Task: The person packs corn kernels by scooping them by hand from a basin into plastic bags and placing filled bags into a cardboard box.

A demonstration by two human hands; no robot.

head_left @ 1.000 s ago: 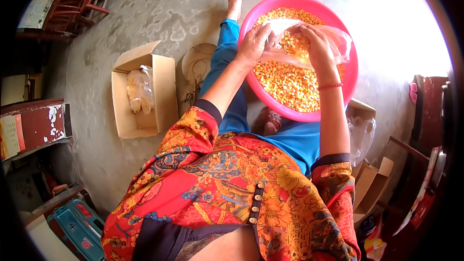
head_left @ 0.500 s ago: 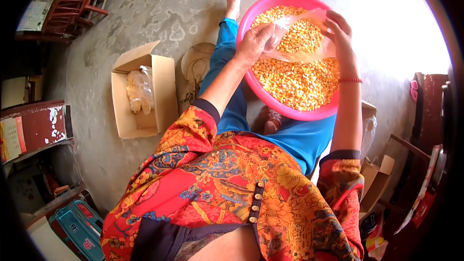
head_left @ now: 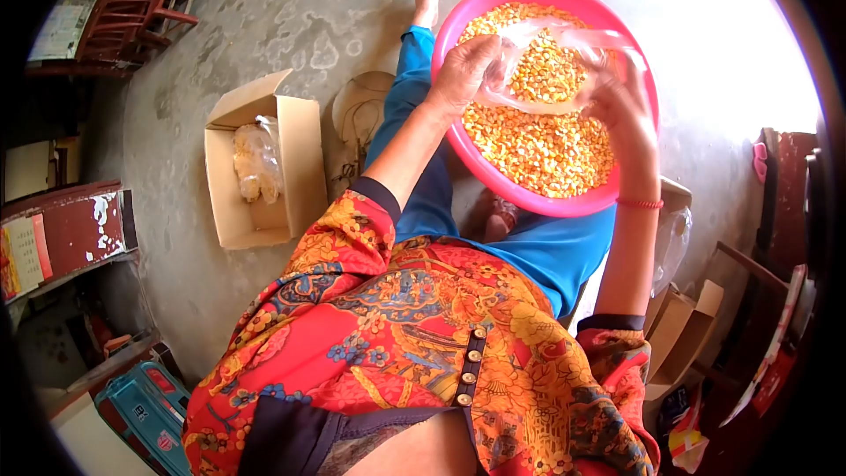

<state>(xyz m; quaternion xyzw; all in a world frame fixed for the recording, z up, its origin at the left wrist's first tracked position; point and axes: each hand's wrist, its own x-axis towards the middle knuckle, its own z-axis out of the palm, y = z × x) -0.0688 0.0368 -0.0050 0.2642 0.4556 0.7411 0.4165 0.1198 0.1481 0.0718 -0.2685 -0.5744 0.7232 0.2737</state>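
A pink basin (head_left: 489,178) full of yellow corn kernels (head_left: 542,154) rests by my legs. Above the kernels a clear plastic bag (head_left: 538,107) is stretched between my two hands, its mouth spread wide. My left hand (head_left: 465,78) pinches the bag's left edge, thumb and fingers closed on the film. At the opposite edge is my right hand (head_left: 621,101), with a red band at its wrist. Its fingers are bent at the film and somewhat blurred, partly behind the plastic. Kernels show through and below the bag.
On the concrete floor (head_left: 291,26) stands an open cardboard box (head_left: 304,167) holding a filled plastic bag (head_left: 257,159). A round flat object (head_left: 361,110) lies beside it. Another carton (head_left: 683,330) is at the right, a teal case (head_left: 145,414) at lower left, and red-brown chairs (head_left: 145,0) at upper left.
My right hand has moved down slightly and turned, its fingers now lower at the bag's right edge. My left hand keeps its hold at nearly the same place.
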